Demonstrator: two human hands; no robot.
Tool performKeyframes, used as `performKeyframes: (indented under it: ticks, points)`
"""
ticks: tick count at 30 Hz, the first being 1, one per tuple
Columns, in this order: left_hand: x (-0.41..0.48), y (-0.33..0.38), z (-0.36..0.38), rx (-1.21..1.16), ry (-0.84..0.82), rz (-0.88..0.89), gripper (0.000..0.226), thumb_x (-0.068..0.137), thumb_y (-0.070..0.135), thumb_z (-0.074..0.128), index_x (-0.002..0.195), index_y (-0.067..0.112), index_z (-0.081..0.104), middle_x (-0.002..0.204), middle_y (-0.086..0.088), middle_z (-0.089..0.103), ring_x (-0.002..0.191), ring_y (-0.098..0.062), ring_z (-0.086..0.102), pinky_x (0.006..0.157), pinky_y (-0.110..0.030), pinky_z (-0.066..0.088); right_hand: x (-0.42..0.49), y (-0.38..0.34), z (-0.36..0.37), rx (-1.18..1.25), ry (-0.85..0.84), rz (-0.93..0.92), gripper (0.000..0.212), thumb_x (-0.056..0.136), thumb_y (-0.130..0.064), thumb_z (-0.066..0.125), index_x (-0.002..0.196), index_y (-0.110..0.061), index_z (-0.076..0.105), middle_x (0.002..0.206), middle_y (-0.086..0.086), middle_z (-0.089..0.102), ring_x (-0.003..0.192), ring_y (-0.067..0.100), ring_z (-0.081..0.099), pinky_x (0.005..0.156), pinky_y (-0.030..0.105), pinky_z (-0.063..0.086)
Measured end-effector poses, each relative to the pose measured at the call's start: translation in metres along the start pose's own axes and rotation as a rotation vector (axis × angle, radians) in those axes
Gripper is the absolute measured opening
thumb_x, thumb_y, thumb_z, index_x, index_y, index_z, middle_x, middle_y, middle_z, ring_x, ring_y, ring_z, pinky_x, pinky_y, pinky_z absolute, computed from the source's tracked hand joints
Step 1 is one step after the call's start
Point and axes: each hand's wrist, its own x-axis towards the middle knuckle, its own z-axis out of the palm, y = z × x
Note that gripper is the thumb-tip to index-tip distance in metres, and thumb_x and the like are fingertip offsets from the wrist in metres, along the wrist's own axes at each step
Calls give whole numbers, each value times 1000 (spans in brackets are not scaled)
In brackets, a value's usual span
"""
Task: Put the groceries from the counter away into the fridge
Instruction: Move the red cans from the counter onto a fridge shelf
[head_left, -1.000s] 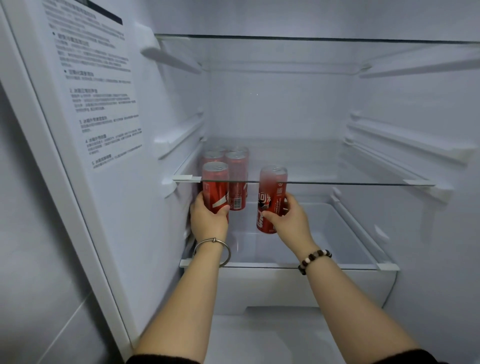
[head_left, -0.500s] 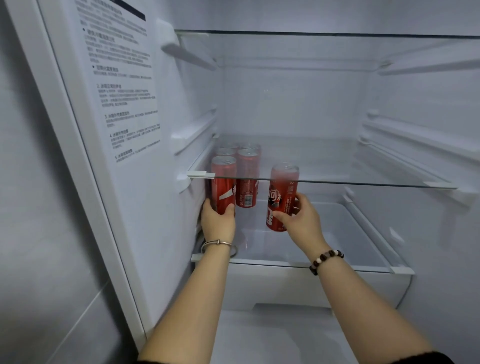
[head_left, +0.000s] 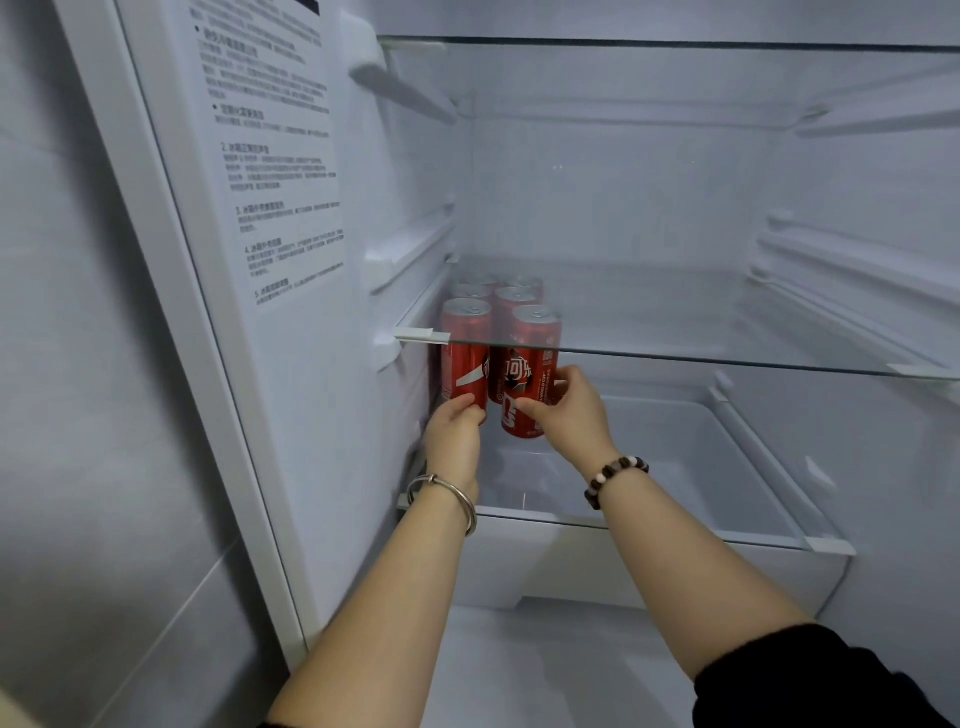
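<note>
Both hands are reaching into the open fridge, low on its left side.
- The left hand is gripping the left can near its base, thumb across the front. Its other fingers are lying hidden round the far side.
- The right hand is gripping the right can, with the thumb low on the label and the fingers curling round its right flank.

Both red cans are standing upright, long axis vertical. They are sitting side by side, touching or very nearly so, straight ahead of the fingers. Each hand is working its own can, and neither is nearer the other's.

- Four more cans are standing just behind in two rows, showing through the glass shelf that is crossing above the can tops.
- The cans are occupying the front left corner of the lower shelf, close against the left wall. I cannot tell whether the two held cans are resting on it or hanging just clear.

Judging from this, letting go and drawing back toward the camera is looking like the next move. Nudging the back rows is the risk.

A clear drawer is sitting beneath the lower shelf. A printed label is covering the left inner wall, and grey wall tiles are showing beyond it.
</note>
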Motion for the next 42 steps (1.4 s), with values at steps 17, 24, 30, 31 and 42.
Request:
performKeyframes:
  ticks: [17, 24, 30, 31, 42]
  points:
    - [5, 7, -6, 51, 87, 47, 25, 87, 3, 51, 104, 21, 56, 122, -9, 58, 111, -24, 55, 100, -41, 45, 11, -7, 24, 24, -34, 15, 51, 79, -23, 75, 121, -7, 51, 117, 6, 61, 93, 9, 53, 80, 22, 44]
    - [2, 9, -6, 87, 82, 63, 24, 87, 4, 51, 104, 22, 54, 122, -8, 57, 112, -24, 55, 100, -43, 45, 9, -10, 22, -7, -52, 3, 50, 81, -24, 73, 122, -7, 51, 119, 6, 61, 103, 15, 58, 80, 22, 43]
    - [-7, 10, -5, 217, 46, 141, 30, 90, 7, 50, 118, 14, 57, 120, -6, 59, 107, -19, 55, 95, -33, 46, -5, -1, 10, -27, -42, 39, 48, 86, -26, 67, 127, -8, 49, 123, 9, 60, 104, 17, 57, 80, 23, 41]
    - [-9, 11, -4, 250, 21, 160, 30, 91, 7, 50, 119, 12, 57, 119, -6, 59, 104, -17, 54, 91, -29, 44, -9, 0, 5, -25, -30, 51, 48, 87, -27, 65, 128, -8, 49, 124, 9, 59, 105, 17, 57, 81, 23, 41]
    - [-58, -16, 21, 875, -343, 780, 46, 92, 14, 52, 137, 9, 42, 147, -12, 30, 137, -25, 25, 115, -33, 19, -82, 32, -62, -203, 284, -29, 39, 94, -22, 51, 131, -8, 47, 133, 5, 52, 123, 18, 46, 93, 18, 32]
